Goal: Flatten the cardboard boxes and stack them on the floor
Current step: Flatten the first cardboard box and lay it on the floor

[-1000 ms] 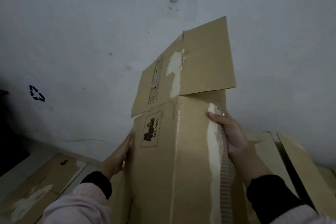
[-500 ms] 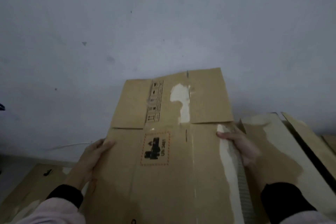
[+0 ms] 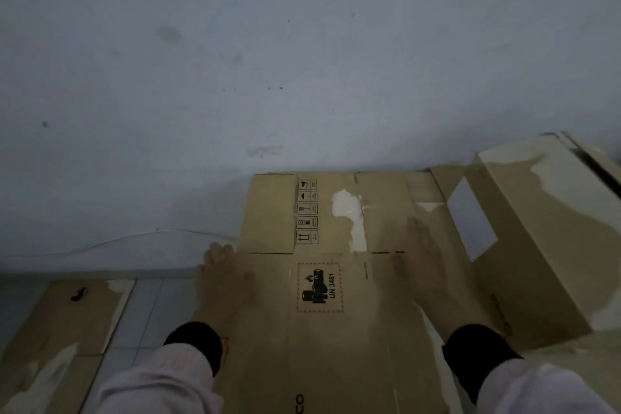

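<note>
From the head camera I look down at the flattened box (image 3: pixel 336 296). It lies flat in front of me, its far flaps almost touching the wall (image 3: pixel 302 60), and its right edge lies just beside, maybe partly over, another box (image 3: pixel 537 245) that is not yet flattened. My left hand (image 3: pixel 221 282) is spread open, palm down, on the left edge of the cardboard, the fingers reaching a little past that edge. My right hand (image 3: pixel 426 265) is also open and flat on the right part, near the crease between the body and the flaps. Neither hand grips anything; both seem to press only. They are blurred, so I cannot tell how firmly they press.

What can go wrong, in my judgement: the cardboard may spring up again when I lift my hands, because its creases look only half broken. The right side may not lie level if it rests on the neighbour box, and then the stack would lean. The torn paper patch (image 3: pixel 349 218) near the flaps may tear further if my palm slides over it. Another flat piece (image 3: pixel 67 323) lies on the floor (image 3: pixel 144 306) at my left, well apart, so I would have two heaps in place of one stack. The light is also weak, so I could miss an edge.
</note>
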